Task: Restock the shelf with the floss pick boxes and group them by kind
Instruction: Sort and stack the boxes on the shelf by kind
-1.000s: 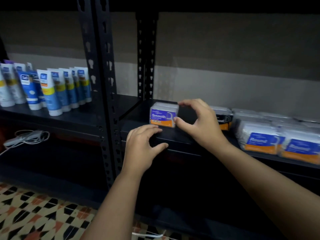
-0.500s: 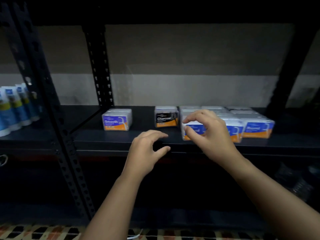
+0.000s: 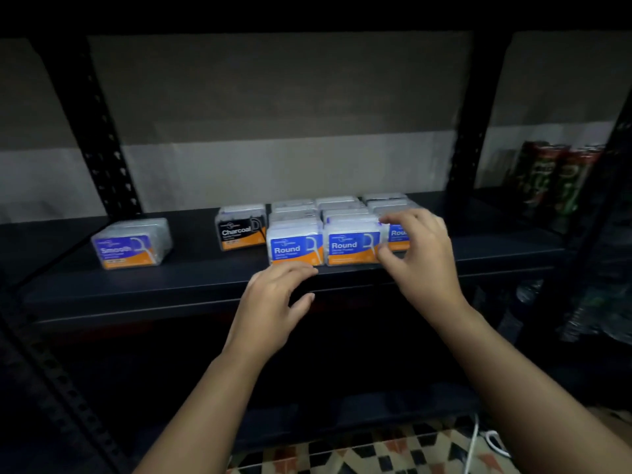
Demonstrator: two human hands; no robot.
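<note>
On the dark shelf a purple Smooth floss pick box stands alone at the left. A black Charcoal box stands further right. Beside it, blue Round boxes fill several rows reaching back. My right hand is spread in a C shape in front of the rightmost front Round box. Its fingertips are at the right edge of the middle Round box, and I see no firm grip. My left hand hovers at the shelf's front edge with loosely curved fingers, holding nothing.
Perforated black uprights frame the bay. Dark drink cans stand in the neighbouring bay on the right, with plastic bottles lower down. The shelf has bare surface between the Smooth and Charcoal boxes. Patterned floor tiles and a white cable show below.
My right hand let go of the Smooth box at the left and moved right to the front Round boxes. My view swung right with it. My left hand stayed by the shelf edge.
</note>
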